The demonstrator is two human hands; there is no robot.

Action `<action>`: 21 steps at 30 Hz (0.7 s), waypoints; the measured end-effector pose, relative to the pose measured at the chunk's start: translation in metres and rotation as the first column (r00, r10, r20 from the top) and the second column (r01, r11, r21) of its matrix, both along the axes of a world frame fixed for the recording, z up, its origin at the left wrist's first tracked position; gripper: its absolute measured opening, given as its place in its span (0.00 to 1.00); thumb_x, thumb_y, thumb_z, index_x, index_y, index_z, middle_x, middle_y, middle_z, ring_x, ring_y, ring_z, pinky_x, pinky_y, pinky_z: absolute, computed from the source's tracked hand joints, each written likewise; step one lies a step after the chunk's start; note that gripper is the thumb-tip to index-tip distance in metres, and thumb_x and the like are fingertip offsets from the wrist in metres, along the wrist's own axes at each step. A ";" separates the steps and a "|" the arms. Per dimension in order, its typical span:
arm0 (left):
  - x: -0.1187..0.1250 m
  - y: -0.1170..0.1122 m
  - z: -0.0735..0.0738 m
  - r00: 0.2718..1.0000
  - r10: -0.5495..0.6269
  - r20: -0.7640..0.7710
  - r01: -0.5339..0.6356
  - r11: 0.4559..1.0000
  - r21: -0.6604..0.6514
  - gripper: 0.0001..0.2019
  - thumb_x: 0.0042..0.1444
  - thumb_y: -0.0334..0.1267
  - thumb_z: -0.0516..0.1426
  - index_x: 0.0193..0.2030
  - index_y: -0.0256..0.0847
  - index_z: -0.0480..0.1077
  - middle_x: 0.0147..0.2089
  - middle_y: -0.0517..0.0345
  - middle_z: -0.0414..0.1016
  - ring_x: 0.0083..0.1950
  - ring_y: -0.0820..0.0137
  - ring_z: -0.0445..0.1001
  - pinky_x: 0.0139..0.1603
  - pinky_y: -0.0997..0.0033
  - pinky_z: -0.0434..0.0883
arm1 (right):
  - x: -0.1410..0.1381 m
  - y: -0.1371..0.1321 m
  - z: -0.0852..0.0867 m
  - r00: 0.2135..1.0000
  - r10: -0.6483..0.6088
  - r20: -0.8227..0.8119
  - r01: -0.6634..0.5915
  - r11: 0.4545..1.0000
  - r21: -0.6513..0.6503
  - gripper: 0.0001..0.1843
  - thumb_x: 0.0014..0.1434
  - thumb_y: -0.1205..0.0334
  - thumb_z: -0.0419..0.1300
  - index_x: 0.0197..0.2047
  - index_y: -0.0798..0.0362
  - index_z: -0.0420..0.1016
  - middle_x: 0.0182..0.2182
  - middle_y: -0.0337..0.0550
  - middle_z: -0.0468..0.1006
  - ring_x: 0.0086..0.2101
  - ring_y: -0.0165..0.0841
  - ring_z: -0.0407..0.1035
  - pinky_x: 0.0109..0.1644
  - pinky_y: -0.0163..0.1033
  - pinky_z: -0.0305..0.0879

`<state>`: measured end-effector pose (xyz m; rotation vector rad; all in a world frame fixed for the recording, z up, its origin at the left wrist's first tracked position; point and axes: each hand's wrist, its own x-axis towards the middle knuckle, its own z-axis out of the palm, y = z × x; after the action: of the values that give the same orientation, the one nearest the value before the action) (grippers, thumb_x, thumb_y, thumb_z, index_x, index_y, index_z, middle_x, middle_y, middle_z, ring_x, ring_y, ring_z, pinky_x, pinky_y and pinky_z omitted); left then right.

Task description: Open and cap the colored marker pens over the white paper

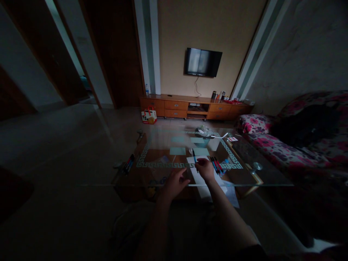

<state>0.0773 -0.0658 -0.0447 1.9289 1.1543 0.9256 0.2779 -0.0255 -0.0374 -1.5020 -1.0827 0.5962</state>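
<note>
My right hand point(205, 169) is closed round a blue pen point(194, 158), its tip on a white sheet of paper point(200, 177) lying on the glass coffee table point(152, 159). My left hand point(174, 184) rests near the table's front edge, just left of the sheet, fingers curled with nothing visible in them. Several coloured pens point(216, 165) lie right of the sheet. More pens point(128, 163) lie at the table's left edge. Light square paper pieces point(177, 150) sit beyond the sheet.
A bowl with a crumpled bag point(203, 135) stands at the table's far side. A floral sofa point(288, 141) runs along the right. A wooden TV cabinet point(194, 107) and wall TV point(202, 62) stand behind. A small carton point(149, 115) sits on the floor.
</note>
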 end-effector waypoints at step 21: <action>-0.009 0.005 -0.011 0.998 0.062 -0.026 -0.062 0.998 0.008 0.16 0.59 0.42 0.57 0.51 0.39 0.75 0.43 0.48 0.78 0.42 0.64 0.76 0.47 0.62 0.72 | 0.070 0.001 -0.025 0.679 -0.066 0.731 0.339 0.912 -0.232 0.12 0.53 0.70 0.58 0.41 0.59 0.79 0.34 0.56 0.81 0.36 0.40 0.76 0.40 0.37 0.62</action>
<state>0.0686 -0.0605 -0.0556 1.9251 1.2337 0.9411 0.3482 -0.0244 -0.0627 -2.2454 -1.4007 0.0014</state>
